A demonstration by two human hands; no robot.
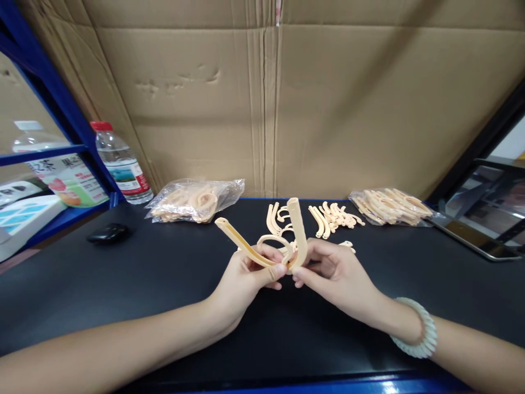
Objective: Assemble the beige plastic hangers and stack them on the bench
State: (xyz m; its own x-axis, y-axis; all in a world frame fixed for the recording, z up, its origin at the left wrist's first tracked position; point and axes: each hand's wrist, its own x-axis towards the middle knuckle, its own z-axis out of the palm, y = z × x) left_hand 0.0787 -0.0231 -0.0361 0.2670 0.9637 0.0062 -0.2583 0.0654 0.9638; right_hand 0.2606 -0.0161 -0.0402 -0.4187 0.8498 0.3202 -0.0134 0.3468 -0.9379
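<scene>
Above the middle of the black table, my left hand pinches a long, curved beige plastic strip with a groove along it. My right hand grips a second curved beige plastic piece, which stands nearly upright. The lower ends of the two pieces meet between my fingertips; whether they are joined is hidden. A thin curved beige piece arches between them, just above my left fingers. Behind my hands lie loose curved beige pieces, partly covered by what I hold.
Clear bags of beige parts lie at the back left and back right. At the left are a black mouse, a water bottle and a blue shelf. A dark tablet-like device stands right, cardboard behind.
</scene>
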